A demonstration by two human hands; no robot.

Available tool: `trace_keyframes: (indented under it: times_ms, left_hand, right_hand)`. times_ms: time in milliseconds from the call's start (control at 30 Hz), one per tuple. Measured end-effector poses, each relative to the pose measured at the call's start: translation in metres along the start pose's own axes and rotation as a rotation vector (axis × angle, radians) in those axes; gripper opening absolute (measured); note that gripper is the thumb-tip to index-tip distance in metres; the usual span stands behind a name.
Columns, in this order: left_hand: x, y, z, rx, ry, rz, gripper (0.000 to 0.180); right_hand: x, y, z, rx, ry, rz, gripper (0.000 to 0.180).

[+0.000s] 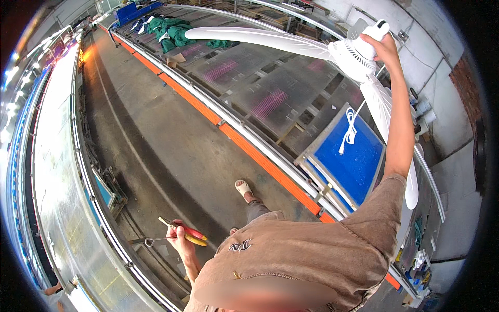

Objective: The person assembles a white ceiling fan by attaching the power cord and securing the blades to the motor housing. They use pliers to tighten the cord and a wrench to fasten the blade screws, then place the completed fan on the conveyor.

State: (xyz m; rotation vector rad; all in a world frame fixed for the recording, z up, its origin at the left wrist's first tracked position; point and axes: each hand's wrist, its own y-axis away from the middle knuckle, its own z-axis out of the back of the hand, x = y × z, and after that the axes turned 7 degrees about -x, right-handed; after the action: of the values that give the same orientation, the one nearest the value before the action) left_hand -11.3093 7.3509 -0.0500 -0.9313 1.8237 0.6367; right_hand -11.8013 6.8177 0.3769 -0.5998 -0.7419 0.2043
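Holding a white ceiling fan up high, the right hand is wrapped tight around the fan's top part, with the arm stretched far out over the long work table. The fan hangs in the air above the table, not touching it. One long blade points left across the table, toward the far end of the room. Another blade points down toward the person, running next to the arm. A third blade is only partly seen behind the hand. A white cord dangles down from the fan, over a blue screen in a metal frame that lies flat on the table. The left hand is down low by the person's side, above the gray floor. Its fingers are closed around pliers with red and yellow handles. The pliers lie nearly flat, and their metal tip points to the left and a little up. A thin metal hook sticks out to the left just beside that hand. Far down the table sits a pile of green cloth, and next to it a blue bin; what is in the bin cannot be seen.
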Motion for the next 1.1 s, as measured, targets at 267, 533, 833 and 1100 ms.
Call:
trace_keyframes:
  times_ms: [267,533,833,1100]
  left_hand:
    - [0.038,-0.104,-0.069,-0.248,0.001,-0.128,0.029]
    - [0.057,-0.182,-0.154,-0.306,0.033,-0.114,0.031]
    - [0.061,-0.22,-0.206,-0.351,-0.096,-0.16,0.033]
    - [0.062,-0.209,-0.225,-0.468,-0.295,-0.195,0.029]
  right_hand:
    - [-0.095,-0.114,-0.215,-0.094,0.075,-0.091,0.071]
    - [-0.184,-0.166,-0.425,-0.057,0.074,-0.179,0.064]
    - [-0.199,-0.166,-0.617,0.018,-0.093,-0.32,0.141]
    - [-0.204,-0.132,-0.734,0.069,-0.052,-0.457,0.134]
